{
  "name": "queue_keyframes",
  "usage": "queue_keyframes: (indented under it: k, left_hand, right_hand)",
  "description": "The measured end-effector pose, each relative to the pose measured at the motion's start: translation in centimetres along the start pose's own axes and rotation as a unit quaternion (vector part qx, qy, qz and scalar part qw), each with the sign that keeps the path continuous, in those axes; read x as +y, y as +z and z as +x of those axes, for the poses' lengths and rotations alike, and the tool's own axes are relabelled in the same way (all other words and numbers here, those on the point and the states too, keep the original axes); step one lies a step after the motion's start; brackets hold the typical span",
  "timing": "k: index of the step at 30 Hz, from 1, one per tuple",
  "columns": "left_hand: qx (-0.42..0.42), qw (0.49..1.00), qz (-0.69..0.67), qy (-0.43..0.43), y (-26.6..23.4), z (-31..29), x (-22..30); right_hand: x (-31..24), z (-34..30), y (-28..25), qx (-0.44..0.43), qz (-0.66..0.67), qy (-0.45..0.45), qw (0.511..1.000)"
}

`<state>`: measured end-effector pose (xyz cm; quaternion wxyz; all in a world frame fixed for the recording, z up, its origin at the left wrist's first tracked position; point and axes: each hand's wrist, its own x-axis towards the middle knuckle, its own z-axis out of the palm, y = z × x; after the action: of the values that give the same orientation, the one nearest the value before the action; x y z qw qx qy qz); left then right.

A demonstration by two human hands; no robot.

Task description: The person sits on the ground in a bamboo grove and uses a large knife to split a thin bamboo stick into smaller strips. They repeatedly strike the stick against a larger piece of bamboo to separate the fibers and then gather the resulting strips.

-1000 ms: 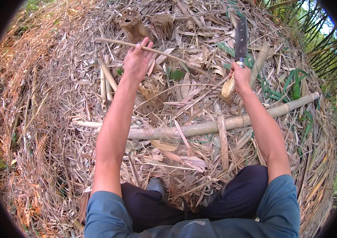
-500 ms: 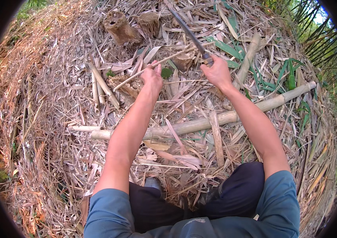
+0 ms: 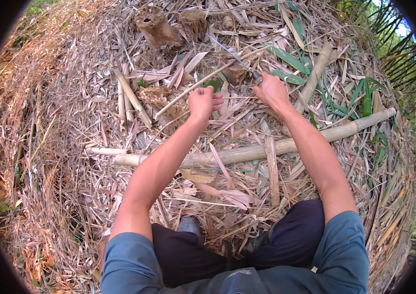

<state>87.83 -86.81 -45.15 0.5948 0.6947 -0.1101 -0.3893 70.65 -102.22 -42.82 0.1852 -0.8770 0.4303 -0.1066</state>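
My left hand (image 3: 202,103) is closed around a thin dry bamboo stick (image 3: 195,84) that slants up to the right over the litter. My right hand (image 3: 270,91) grips the handle of a long knife (image 3: 231,55), whose blade points up and left and lies close to the stick's upper end. A small cut stump (image 3: 236,73) sits just under the blade. Both forearms reach forward from my blue sleeves.
A long thick bamboo pole (image 3: 266,147) lies across the ground in front of my knees. Two cut bamboo stumps (image 3: 155,25) stand at the far side. Short cut bamboo pieces (image 3: 128,95) lie at the left. Dry leaves cover everything; green bamboo stands at the right.
My right hand has swung the knife down from upright to slanting low over the stick. My left hand has pulled back toward me, closing on the thin stick.
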Motion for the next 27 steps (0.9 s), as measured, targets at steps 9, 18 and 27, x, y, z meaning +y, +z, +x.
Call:
queue_keyframes:
  k: [9, 18, 27]
  left_hand:
    - [0.045, 0.783, 0.544, 0.300, -2.7, 2.1, 0.6]
    - [0.032, 0.797, 0.542, 0.265, -1.7, 1.1, -1.2]
    - [0.059, 0.769, 0.563, 0.297, -1.7, 0.8, -2.0]
  right_hand:
    - [0.9, 0.2, -0.1, 0.028, -0.004, -0.007, 1.000]
    - [-0.3, -0.1, -1.3, 0.017, -0.033, 0.002, 0.999]
    - [-2.0, -0.1, -0.8, 0.050, -0.020, -0.050, 0.997]
